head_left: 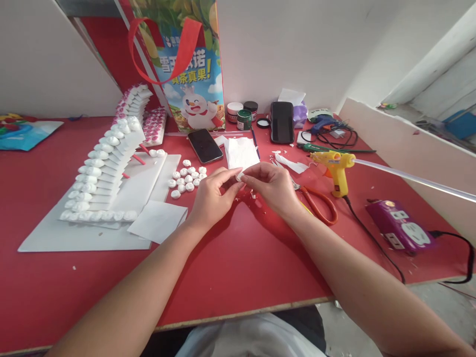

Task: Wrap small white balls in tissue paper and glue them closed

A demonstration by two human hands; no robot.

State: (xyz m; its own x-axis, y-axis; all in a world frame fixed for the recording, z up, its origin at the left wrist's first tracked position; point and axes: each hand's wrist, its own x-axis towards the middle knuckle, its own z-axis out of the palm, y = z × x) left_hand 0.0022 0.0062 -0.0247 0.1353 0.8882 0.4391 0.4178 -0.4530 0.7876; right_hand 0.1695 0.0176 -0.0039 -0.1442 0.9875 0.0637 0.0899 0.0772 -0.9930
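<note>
Between the fingertips of my left hand (217, 191) and my right hand (273, 186) is a small white paper rosette (240, 176), pinched from both sides. Just left of my left hand lie several finished-looking white rosettes (189, 187) in a loose cluster. Beyond my fingertips rests a stack of thin white paper (241, 152). Farther left, a stepped white model (107, 183), its edge lined with similar white rosettes, stands on a white board (44, 238). Orange-handled scissors (323, 210) lie beside my right wrist, partly hidden by it.
A yellow glue gun (337, 173) with a long clear stick and a purple power box (399, 225) sit right. Two phones (206, 146) (282, 122), paint jars (244, 119) and a tall printed bag (195, 74) stand toward the wall. Cables trail at the right.
</note>
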